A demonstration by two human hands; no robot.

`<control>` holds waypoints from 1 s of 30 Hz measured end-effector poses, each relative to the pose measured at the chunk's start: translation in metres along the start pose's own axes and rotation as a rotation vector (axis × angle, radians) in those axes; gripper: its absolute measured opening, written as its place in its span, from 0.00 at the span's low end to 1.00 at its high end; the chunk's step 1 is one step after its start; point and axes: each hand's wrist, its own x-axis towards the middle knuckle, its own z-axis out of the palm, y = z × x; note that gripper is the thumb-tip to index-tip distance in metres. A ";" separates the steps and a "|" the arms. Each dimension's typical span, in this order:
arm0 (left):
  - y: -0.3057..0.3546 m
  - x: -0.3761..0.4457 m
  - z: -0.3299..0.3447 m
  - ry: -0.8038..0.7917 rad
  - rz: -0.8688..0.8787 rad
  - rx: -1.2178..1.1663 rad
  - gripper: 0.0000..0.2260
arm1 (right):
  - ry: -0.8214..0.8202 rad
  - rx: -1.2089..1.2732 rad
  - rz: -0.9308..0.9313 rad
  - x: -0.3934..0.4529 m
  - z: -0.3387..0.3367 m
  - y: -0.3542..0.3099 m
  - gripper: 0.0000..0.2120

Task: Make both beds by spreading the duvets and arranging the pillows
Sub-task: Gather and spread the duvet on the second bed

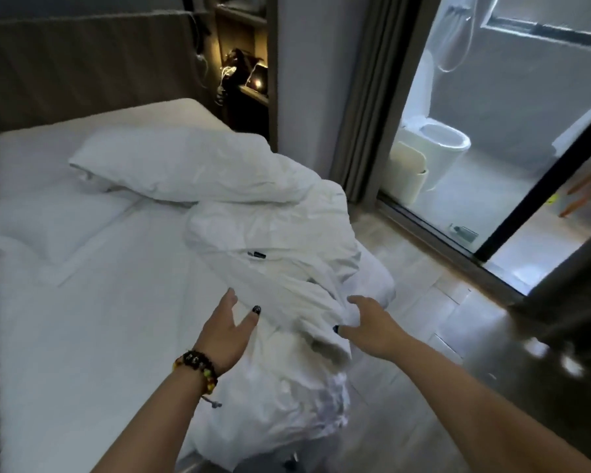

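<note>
A white duvet [253, 199] lies bunched in a crumpled heap along the right side of the bed [82, 319], part of it hanging over the edge toward the floor. My left hand [227, 331], with a beaded bracelet at the wrist, is spread open against a fold of the duvet. My right hand [369, 322] reaches into the same fold from the right, fingers curled around the cloth's edge. A flat white pillow [45, 230] rests at the left near the headboard. A second pillow [171, 162] lies above it, partly under the duvet.
A dark padded headboard [82, 70] runs behind the bed. A lit bedside shelf [246, 80] with small items stands at the bed's far corner. Right of the bed are a strip of pale floor [423, 285], a curtain [365, 97] and a glass bathroom wall showing a toilet [437, 141].
</note>
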 end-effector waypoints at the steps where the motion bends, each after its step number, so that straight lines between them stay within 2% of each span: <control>1: 0.001 0.008 0.000 0.029 -0.033 -0.028 0.32 | -0.020 -0.014 -0.015 0.021 -0.002 0.000 0.38; 5: 0.001 0.052 0.011 0.091 -0.161 -0.100 0.31 | -0.019 -0.031 -0.047 0.097 -0.011 -0.002 0.47; 11: 0.019 0.086 0.025 0.167 -0.274 -0.175 0.31 | -0.106 -0.069 -0.058 0.189 -0.020 0.002 0.52; 19: 0.037 0.103 0.032 0.350 -0.509 -0.135 0.31 | -0.420 -0.174 -0.093 0.298 -0.002 0.001 0.54; 22: 0.041 0.100 0.047 0.418 -0.593 -0.130 0.31 | -0.518 -0.219 -0.062 0.320 0.019 0.004 0.60; 27: 0.048 0.105 0.079 0.493 -0.695 -0.195 0.31 | -0.394 -0.422 -0.079 0.317 0.050 0.002 0.68; 30: 0.057 0.102 0.098 0.510 -0.717 -0.244 0.32 | -0.569 -0.248 -0.052 0.311 0.069 -0.005 0.63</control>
